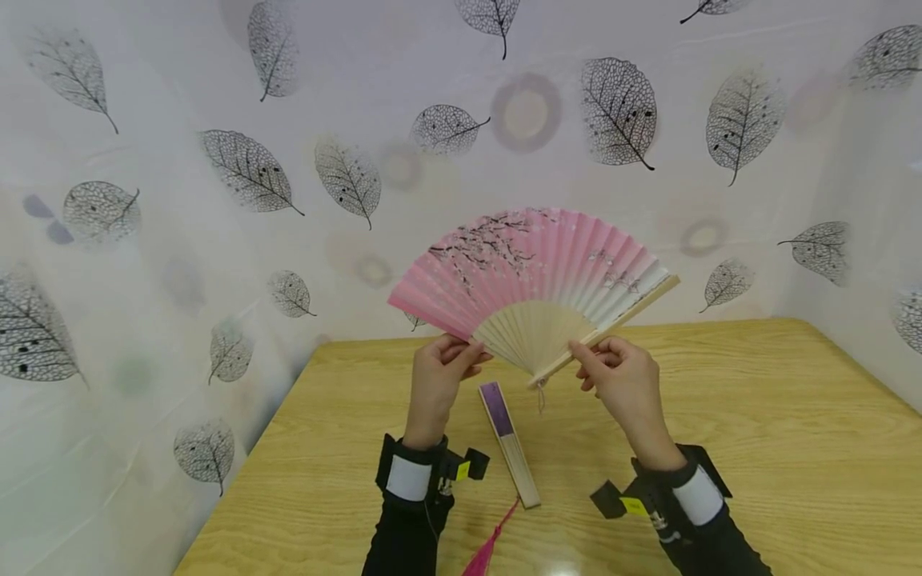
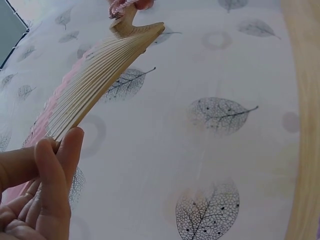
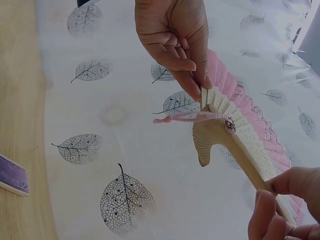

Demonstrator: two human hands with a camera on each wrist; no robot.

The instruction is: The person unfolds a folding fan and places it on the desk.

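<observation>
1. Folded fan of purple covering and pale wood lies on yellow wood-grain table
2. Left hand and right hand pinch opposite edges of pink, blossom-printed, wooden-ribbed fan, spread above the table
3. White leaf-printed sheet rises behind

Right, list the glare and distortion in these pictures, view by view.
Head view: a small glare spot on the wood-grain table at frame bottom, the pink folding fan free of glare; left wrist view: that table's edge bowed, likely lens distortion; right wrist view: the leaf-print backdrop brighter toward the upper right corner.
</observation>
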